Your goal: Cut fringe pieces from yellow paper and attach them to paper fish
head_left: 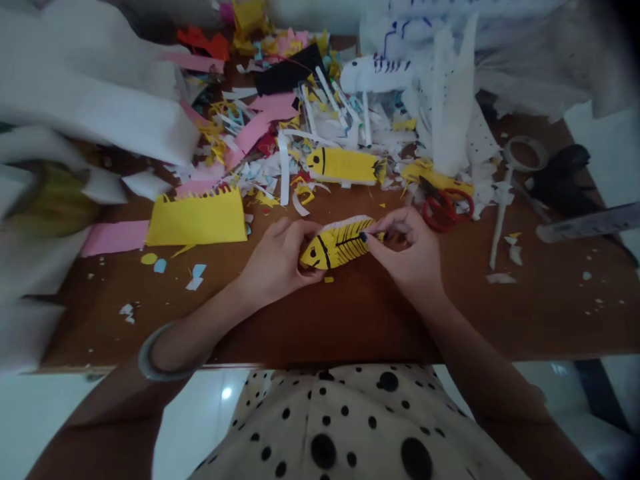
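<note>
A yellow paper fish [345,243] with a black eye, a black band and black rib lines is held between my hands above the brown table. My left hand [280,257] grips its head end, thumb below and fingers above. At the tail end, my right hand [407,247] is closed in a pinch on the fish. A small dark spot shows by the right fingertips, too small to name. Behind it lies another yellow paper fish [345,165], with a black eye and band. A sheet of yellow paper [197,220] with a torn top edge lies left of my left hand.
Red-handled scissors [443,208] lie just beyond my right hand. Paper scraps and markers [367,120] pile up at the back, near a white paper fish [375,72]. White foam-like blocks [125,120] stand at left. A tape roll [526,153] lies at right.
</note>
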Available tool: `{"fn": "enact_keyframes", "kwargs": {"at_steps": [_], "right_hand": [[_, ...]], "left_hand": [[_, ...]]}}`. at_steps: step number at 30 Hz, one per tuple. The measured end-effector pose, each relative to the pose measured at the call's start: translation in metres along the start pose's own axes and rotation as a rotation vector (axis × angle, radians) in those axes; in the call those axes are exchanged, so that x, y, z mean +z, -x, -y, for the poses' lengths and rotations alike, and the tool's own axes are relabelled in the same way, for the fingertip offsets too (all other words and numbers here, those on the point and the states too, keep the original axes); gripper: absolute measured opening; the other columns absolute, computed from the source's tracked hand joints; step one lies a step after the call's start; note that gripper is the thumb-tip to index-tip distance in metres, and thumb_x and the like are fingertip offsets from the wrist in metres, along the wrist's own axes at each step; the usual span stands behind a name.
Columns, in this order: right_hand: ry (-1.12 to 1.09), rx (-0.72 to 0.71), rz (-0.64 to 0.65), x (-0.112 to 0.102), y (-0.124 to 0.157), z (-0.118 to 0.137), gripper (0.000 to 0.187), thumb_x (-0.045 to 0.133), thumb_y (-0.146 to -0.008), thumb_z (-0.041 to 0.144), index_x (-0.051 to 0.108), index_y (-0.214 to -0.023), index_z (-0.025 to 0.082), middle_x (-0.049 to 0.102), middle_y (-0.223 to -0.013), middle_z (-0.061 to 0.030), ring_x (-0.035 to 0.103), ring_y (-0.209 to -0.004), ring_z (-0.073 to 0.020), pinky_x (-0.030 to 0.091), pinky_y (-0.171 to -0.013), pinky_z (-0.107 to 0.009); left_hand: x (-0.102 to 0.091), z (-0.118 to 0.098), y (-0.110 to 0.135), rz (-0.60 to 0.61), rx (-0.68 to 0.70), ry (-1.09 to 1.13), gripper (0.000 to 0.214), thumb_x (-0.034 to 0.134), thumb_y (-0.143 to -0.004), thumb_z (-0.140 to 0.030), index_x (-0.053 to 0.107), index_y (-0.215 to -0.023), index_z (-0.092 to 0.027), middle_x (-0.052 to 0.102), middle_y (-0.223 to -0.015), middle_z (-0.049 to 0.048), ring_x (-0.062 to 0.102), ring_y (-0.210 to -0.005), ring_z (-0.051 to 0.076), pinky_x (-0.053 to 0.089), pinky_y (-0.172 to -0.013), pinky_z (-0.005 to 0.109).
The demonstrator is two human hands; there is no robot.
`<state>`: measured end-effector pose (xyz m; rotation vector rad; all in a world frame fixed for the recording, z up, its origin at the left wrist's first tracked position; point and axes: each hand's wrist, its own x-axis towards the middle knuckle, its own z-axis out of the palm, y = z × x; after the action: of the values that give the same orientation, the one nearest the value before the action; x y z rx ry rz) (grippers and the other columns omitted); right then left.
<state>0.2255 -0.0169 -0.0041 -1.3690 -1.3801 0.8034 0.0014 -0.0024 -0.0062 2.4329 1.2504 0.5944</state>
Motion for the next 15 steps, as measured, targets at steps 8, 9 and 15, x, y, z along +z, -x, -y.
{"fn": "enact_keyframes", "kwargs": {"at_steps": [8, 9, 15], "right_hand": [[0.142, 0.017, 0.018, 0.0070, 0.0027, -0.0095, 0.018, 0.068, -0.076, 0.018, 0.053, -0.083, 0.025, 0.070, -0.086, 0.0002, 0.065, -0.085, -0.0206, 0.049, -0.080, -0.037], [0.143, 0.029, 0.021, 0.0076, 0.0026, -0.0098, 0.018, 0.068, -0.076, 0.019, 0.053, -0.083, 0.026, 0.070, -0.087, -0.0001, 0.065, -0.086, -0.0213, 0.049, -0.081, -0.038], [0.162, 0.047, 0.028, 0.0101, 0.0021, -0.0095, 0.018, 0.067, -0.077, 0.020, 0.052, -0.084, 0.027, 0.070, -0.087, -0.0004, 0.065, -0.087, -0.0234, 0.049, -0.082, -0.041]], "left_hand": [[0.0057, -0.0019, 0.0008, 0.019, -0.059, 0.043, 0.054, 0.074, -0.071, -0.022, 0.051, -0.119, -0.020, 0.064, -0.109, 0.0054, 0.058, -0.100, 0.026, 0.049, -0.086, 0.039], [0.0059, -0.0027, 0.0006, 0.023, -0.070, 0.049, 0.053, 0.074, -0.071, -0.022, 0.051, -0.119, -0.020, 0.064, -0.108, 0.0057, 0.058, -0.100, 0.026, 0.050, -0.086, 0.039], [0.0073, -0.0063, -0.0004, 0.034, -0.113, 0.091, 0.051, 0.073, -0.073, -0.023, 0.052, -0.119, -0.019, 0.064, -0.105, 0.0055, 0.058, -0.097, 0.025, 0.050, -0.084, 0.038]]}}
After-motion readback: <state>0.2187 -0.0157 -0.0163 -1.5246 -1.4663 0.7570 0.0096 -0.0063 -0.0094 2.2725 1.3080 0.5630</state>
